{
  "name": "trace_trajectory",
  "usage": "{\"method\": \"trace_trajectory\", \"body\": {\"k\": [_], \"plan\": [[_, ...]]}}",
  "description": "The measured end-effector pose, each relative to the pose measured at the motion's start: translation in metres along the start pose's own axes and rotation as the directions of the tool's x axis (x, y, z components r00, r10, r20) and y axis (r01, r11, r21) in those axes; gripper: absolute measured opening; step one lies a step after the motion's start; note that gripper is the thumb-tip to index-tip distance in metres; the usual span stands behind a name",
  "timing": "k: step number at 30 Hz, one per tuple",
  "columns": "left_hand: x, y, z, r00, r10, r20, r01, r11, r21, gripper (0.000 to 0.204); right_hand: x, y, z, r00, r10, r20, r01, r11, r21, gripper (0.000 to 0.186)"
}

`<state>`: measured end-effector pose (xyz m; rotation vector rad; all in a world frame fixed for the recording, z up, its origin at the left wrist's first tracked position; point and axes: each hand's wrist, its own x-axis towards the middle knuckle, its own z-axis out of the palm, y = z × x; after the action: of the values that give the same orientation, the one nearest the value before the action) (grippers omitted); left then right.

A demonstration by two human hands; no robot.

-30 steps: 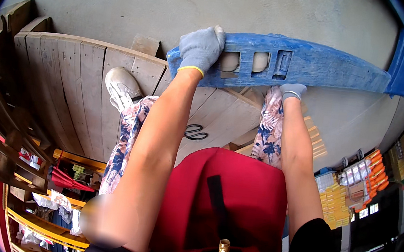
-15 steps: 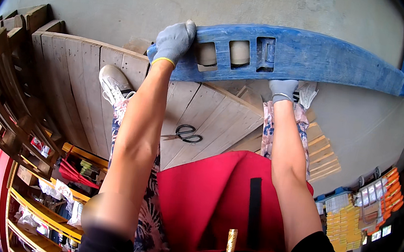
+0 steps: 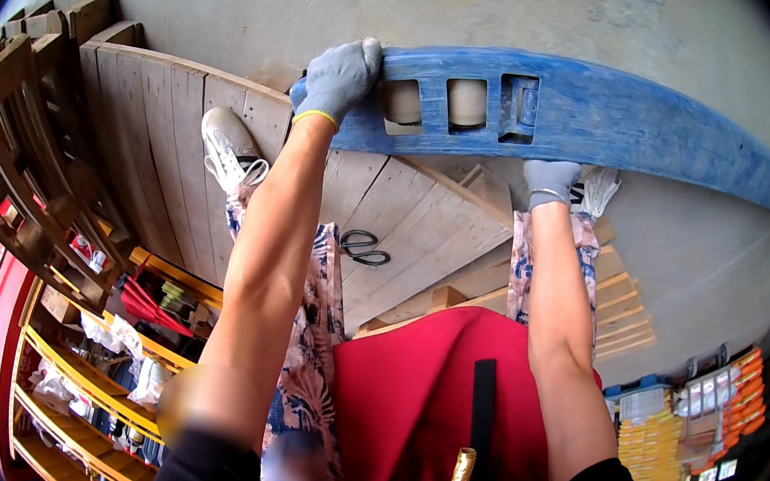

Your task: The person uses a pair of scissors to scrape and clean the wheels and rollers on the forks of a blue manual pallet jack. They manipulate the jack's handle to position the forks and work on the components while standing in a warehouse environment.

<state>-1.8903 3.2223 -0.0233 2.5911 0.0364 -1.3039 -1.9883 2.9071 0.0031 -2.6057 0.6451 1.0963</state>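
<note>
A long, scuffed blue pallet jack fork (image 3: pixel 645 128) lies across the view, with pale rollers (image 3: pixel 466 103) showing in its cutouts. At its left tip my left hand (image 3: pixel 342 74), in a grey glove with a yellow cuff edge, is wrapped over the end. Under the near edge, right of the cutouts, my right hand (image 3: pixel 550 181) in a grey glove grips from below; its fingertips are hidden beneath the fork. Black-handled scissors (image 3: pixel 365 248) rest on the wooden boards (image 3: pixel 389 203) between my arms, their blades behind my trouser leg.
My shoe (image 3: pixel 228 145) stands on the boards at left. Stacked wooden pallets (image 3: pixel 22 133) rise at the far left, above yellow shelving (image 3: pixel 93 388) holding bags and boxes. Packaged goods (image 3: pixel 668 425) sit at lower right. A red apron (image 3: pixel 435 389) covers my lap.
The whole view has shifted a little, so the fork and boards appear slightly farther right. Both hands keep the same places on the fork. My trouser leg now covers the scissor blades.
</note>
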Motion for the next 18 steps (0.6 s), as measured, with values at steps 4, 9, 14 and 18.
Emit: {"method": "trace_trajectory", "body": {"k": [4, 9, 14, 18], "plan": [[-0.023, 0.018, 0.015, 0.998, 0.056, 0.016, -0.057, 0.997, 0.049, 0.039, -0.005, 0.038, 0.020, 0.991, -0.130, 0.009, 0.119, 0.882, -0.457, 0.040], [-0.047, 0.023, 0.042, 0.956, 0.137, -0.261, -0.140, 0.990, 0.009, 0.037, -0.009, 0.031, 0.006, 0.996, -0.018, 0.093, 0.064, 0.849, -0.525, 0.042], [-0.046, 0.028, 0.020, 0.996, 0.094, 0.006, -0.094, 0.994, -0.059, 0.043, -0.002, 0.050, 0.022, 0.995, -0.090, 0.041, 0.099, 0.867, -0.489, 0.042], [-0.037, 0.033, 0.022, 0.999, -0.043, 0.013, 0.044, 0.995, -0.086, 0.051, -0.004, 0.070, 0.036, 0.995, -0.102, 0.021, 0.101, 0.902, -0.420, 0.044]]}}
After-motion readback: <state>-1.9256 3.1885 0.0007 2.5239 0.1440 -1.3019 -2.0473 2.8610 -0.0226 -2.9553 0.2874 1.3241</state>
